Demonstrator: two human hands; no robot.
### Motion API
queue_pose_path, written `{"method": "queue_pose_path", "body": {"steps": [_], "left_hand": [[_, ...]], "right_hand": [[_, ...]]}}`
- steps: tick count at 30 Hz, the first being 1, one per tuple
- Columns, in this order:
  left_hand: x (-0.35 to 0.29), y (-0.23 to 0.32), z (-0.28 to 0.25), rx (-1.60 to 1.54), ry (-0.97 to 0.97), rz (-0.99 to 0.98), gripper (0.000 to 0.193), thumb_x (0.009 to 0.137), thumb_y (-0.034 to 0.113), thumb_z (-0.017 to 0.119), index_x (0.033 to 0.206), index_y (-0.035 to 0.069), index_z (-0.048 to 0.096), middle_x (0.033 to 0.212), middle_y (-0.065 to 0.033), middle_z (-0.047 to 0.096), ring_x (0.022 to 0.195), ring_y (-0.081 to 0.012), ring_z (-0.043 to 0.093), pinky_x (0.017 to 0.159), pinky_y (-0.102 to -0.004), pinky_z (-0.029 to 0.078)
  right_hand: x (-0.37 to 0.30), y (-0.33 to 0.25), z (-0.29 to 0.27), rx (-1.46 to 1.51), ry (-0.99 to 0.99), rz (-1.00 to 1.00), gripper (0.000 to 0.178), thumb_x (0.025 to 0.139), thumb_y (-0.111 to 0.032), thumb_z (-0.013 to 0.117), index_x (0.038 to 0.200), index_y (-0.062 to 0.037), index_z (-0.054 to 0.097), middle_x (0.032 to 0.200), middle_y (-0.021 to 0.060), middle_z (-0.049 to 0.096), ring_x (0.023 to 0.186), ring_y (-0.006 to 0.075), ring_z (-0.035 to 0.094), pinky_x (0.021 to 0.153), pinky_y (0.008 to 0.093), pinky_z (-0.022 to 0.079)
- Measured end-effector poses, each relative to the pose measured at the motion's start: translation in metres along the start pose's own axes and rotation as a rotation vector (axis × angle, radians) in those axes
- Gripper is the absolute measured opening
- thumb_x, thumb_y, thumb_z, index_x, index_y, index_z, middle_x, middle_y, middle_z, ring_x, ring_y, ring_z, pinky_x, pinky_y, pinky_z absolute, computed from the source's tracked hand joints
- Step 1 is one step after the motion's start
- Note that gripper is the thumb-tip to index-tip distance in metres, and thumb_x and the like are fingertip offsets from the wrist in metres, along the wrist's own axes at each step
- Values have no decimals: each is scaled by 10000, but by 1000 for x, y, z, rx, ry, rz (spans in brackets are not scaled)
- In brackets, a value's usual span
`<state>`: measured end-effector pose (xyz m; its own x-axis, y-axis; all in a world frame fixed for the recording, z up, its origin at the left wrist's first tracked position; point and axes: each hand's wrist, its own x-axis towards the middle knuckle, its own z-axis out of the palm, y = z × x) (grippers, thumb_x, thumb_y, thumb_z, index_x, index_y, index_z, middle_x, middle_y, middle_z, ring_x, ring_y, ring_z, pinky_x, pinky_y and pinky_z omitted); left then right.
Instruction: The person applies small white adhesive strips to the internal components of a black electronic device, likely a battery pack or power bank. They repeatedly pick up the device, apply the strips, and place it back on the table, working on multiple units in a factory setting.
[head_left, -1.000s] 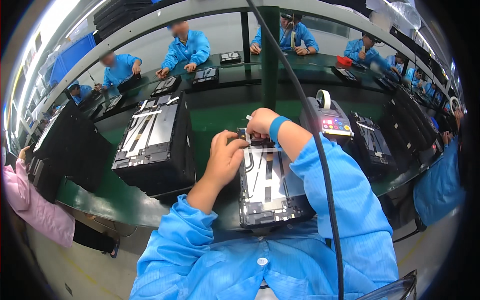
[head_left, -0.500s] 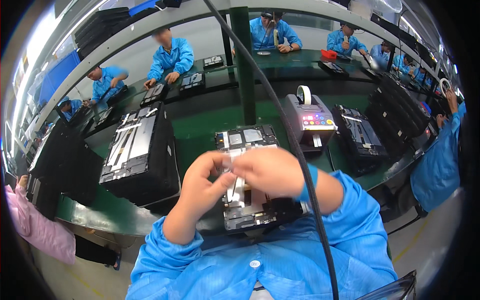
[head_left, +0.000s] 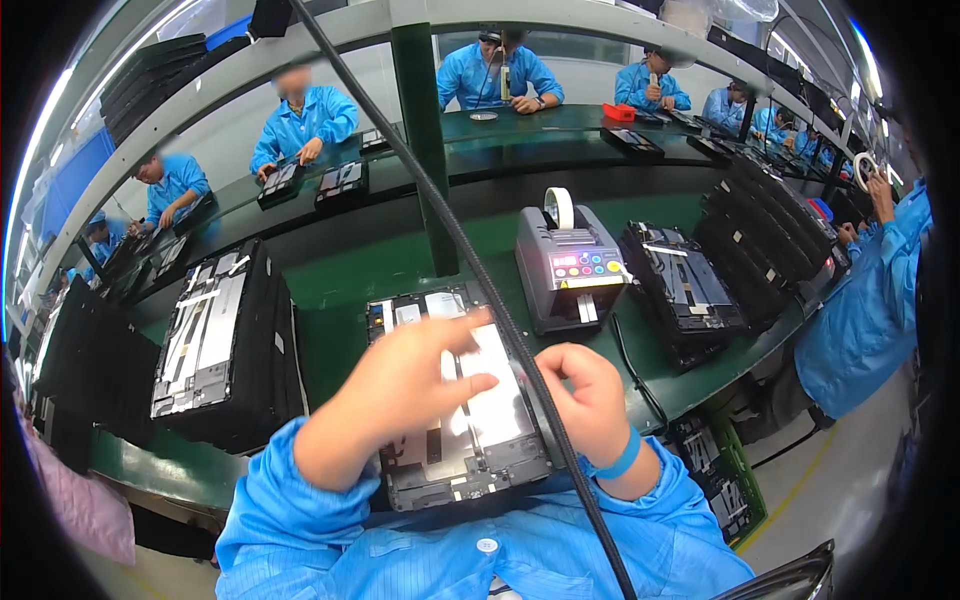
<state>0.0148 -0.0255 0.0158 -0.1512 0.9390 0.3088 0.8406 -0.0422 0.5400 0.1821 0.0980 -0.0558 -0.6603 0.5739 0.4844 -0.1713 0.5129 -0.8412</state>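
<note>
One flat electronic device (head_left: 490, 430) at near edge of green bench (head_left: 335, 335); left hand (head_left: 405, 375) over it, fingers spread, released; right hand (head_left: 588, 400) by its right edge, fingers curled, grip undeterminable.

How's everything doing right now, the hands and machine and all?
Left hand: spread over the device.
Right hand: curled near the device's right side, grip unclear.
Device: lying flat, insides showing.
Tape machine: lights on, strip poking out.
Tape roll: upright.
Wristband: worn.
</note>
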Motion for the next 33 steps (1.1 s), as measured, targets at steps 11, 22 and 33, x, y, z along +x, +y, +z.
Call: {"method": "queue_pose_path", "body": {"steps": [11,22,33], "left_hand": [[50,-99,3,438,-161,-516,639,909,580,394,849,13,682,801,-183,663,805,-353,634,748,-434,486],[16,-47,8,385,-102,242,443,723,211,697,1132,62,619,1220,-210,545,1220,-415,459,999,-478,390],[5,-62,10,323,-59,255,487,662,207,754,1121,111,621,1199,-171,549,1253,-418,427,1000,-487,382]], "right_hand": [[-48,50,42,721,-84,491,555,994,-409,390,1349,-15,226,1280,138,430,1190,199,419,1027,332,322],[-8,46,14,466,-22,255,500,882,-107,589,1308,-67,330,1275,126,450,1172,189,432,945,339,383],[68,60,26,185,-219,207,344,862,-40,545,1190,-18,442,1114,113,552,856,130,564,769,290,482]]}}
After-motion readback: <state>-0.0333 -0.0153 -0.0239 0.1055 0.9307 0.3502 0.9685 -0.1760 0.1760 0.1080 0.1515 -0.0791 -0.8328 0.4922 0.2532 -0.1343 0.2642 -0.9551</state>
